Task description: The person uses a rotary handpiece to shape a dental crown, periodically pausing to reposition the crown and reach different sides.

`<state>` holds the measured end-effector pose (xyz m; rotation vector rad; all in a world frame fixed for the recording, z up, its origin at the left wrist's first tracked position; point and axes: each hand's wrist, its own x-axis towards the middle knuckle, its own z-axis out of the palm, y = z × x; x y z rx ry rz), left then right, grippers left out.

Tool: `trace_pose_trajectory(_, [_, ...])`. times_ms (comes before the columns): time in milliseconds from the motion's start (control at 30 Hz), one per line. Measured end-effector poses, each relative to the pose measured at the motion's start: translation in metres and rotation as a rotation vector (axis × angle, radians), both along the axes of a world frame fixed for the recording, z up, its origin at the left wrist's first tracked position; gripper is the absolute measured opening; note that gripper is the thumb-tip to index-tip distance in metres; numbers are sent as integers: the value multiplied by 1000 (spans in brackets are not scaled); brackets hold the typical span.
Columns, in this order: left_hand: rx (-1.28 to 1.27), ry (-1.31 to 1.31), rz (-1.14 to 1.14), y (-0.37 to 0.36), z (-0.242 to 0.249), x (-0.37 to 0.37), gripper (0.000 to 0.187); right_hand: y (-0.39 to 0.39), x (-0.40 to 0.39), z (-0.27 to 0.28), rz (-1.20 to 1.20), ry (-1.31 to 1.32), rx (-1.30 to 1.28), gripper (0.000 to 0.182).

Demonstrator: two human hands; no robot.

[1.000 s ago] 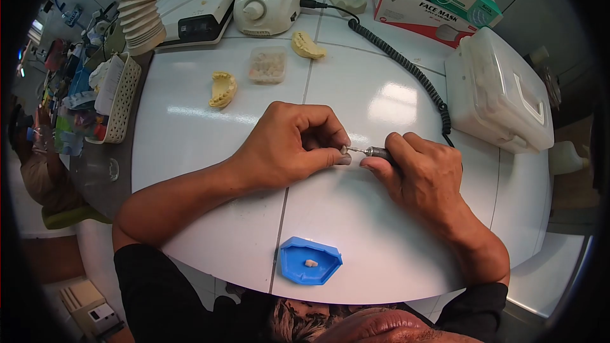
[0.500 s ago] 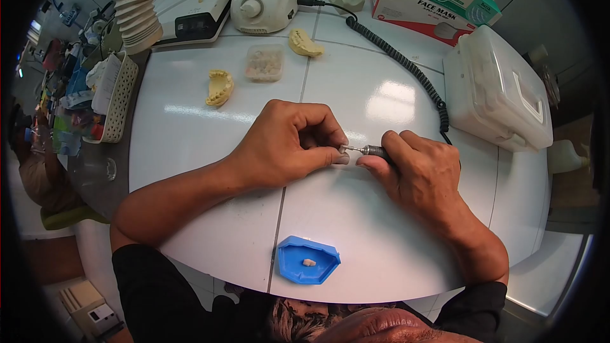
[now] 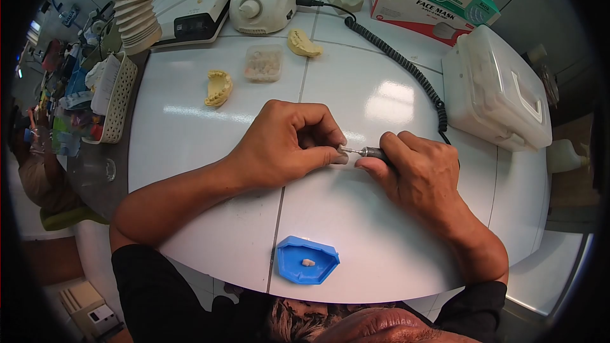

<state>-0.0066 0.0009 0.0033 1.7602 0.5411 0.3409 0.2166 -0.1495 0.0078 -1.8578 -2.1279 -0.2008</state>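
At the middle of the white bench (image 3: 210, 228), the left hand (image 3: 286, 146) pinches a small pale piece (image 3: 342, 150) in its fingertips, grip closed on it. The right hand (image 3: 422, 174) is wrapped around a rotary handpiece (image 3: 375, 152), its bur tip touching that piece. Near the front edge lies a blue tray (image 3: 307, 260); 2 yellow dental casts (image 3: 218, 87) rest farther back

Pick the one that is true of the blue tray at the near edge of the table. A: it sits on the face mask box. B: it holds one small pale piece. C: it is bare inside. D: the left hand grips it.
B: the blue tray holds one small pale piece, well apart from both hands.
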Motion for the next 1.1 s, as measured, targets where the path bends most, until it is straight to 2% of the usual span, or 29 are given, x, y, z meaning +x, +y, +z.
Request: trace_pose_trajectory(1100, [12, 16, -10, 1, 0, -1, 16, 0, 3, -1, -2, 26, 17, 51])
